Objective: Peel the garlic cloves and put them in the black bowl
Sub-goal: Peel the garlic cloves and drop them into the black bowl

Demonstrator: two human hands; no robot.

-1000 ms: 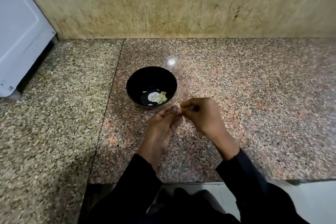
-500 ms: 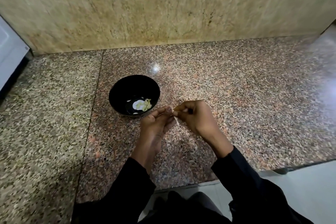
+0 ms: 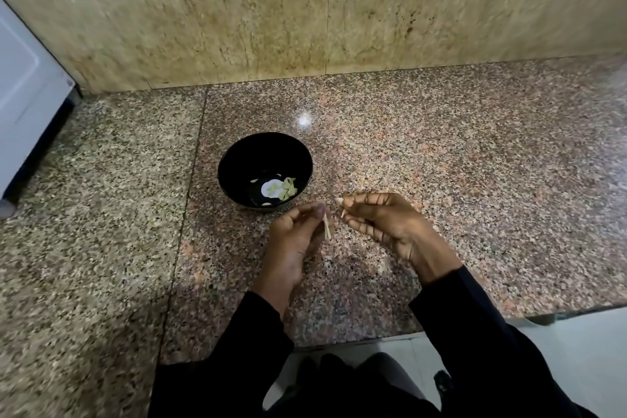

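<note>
1. A speckled granite counter (image 3: 441, 180) is shown, bounded at the back by a beige stone wall.
2. The counter is divided by a dark seam (image 3: 190, 214) into a paler, greyer slab (image 3: 84, 248) on the left and a pinker slab on the right.
3. A black bowl (image 3: 237, 159) is seen standing on the pinker slab, just right of the seam.
4. A white appliance (image 3: 27, 105) is seen at the far-left edge, over the paler slab.
</note>
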